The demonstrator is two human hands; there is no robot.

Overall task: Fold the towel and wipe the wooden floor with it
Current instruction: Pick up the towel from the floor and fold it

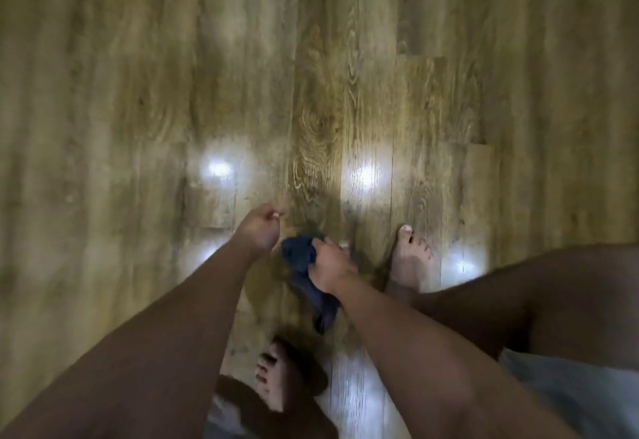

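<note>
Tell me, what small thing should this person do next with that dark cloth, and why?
Probably bring the left hand across to take a free end of the towel. The right hand grips it bunched and dangling above the wooden floor, so it seems not yet folded, and folding likely needs both hands.

The right hand (333,265) grips a bunched dark towel (301,253) above the wooden floor (138,92); left hand (261,231) holds nothing.

Your right hand (333,267) is at centre, gripping the towel (304,272), which hangs down from it towards the near side. Your left hand (261,231) sits just left of the towel — slightly farther. One foot (411,258) stands right of the towel on the floor (138,110); the other foot (273,380) stands near — below the towel.
</note>
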